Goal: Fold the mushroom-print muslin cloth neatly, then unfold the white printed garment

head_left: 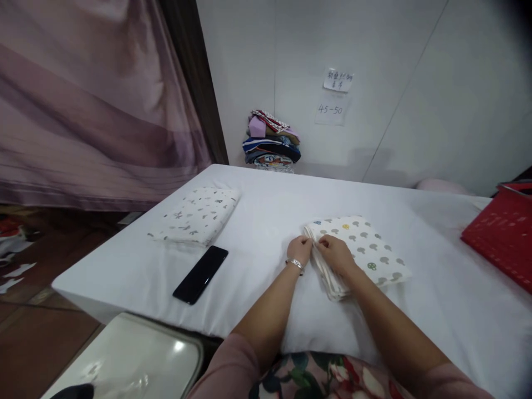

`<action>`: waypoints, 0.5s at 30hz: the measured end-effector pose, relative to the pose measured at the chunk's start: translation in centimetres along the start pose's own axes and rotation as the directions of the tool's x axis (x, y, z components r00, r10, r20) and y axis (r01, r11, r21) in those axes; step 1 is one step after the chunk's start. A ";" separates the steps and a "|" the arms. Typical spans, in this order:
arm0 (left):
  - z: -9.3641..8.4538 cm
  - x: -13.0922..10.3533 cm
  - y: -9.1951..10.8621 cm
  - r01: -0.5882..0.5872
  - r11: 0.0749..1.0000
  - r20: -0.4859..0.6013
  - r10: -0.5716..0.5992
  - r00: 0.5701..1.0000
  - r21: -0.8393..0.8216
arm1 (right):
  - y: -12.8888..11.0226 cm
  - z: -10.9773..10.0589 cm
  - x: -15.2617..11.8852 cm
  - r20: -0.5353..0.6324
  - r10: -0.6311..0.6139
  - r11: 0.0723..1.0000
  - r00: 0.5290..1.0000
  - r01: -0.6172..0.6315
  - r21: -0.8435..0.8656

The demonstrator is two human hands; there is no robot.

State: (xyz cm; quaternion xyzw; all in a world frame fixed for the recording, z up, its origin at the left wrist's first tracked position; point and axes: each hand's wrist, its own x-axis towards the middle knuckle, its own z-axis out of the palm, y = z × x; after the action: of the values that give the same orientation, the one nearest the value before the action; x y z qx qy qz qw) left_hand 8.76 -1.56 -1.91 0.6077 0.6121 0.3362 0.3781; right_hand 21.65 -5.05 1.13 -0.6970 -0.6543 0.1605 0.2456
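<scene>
A folded white cloth (369, 249) printed with grey mushroom shapes and a few coloured ones lies in front of me, its layered edge facing left. My left hand (299, 249), with a silver bracelet at the wrist, pinches that layered edge near its far corner. Just to the right, my right hand (334, 252) has its fingers closed on the same edge, resting partly over the top of the cloth. Both sets of fingertips nearly meet. A second folded white cloth (197, 213) with small dark prints lies apart at the left.
A black phone (200, 275) lies on the white-covered table (266, 205). Red fabric (502, 233) sits at the right edge. Beyond the table stands a stack of folded clothes (272, 141) by the wall. A pale stool or chair seat (137, 354) is at the lower left, a pink curtain (95, 105) above.
</scene>
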 end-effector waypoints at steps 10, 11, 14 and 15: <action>0.0 0.9 -0.1 0.004 1.000 0.057 -0.003 0.998 -0.014 | 0.9 0.9 -0.4 -0.053 -0.041 0.999 0.998 0.041 -0.003; 0.1 0.9 0.0 0.010 1.000 0.065 -0.009 0.998 -0.019 | 1.1 0.8 -0.4 -0.053 -0.051 0.998 0.997 0.052 0.025; 0.1 0.9 0.1 0.031 0.999 0.080 -0.029 0.996 -0.027 | 1.3 0.6 -0.3 -0.060 -0.053 0.994 0.997 0.059 0.090; 0.1 0.9 0.1 0.031 0.999 0.079 -0.029 0.996 -0.028 | 1.4 0.6 -0.3 -0.061 -0.049 0.993 0.997 0.056 0.104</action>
State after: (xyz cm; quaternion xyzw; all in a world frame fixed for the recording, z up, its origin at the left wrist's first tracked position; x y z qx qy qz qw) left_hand 8.92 -0.69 -1.93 0.6056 0.6010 0.3153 0.4156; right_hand 22.43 -5.35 -0.16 -0.6700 -0.6556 0.1678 0.3052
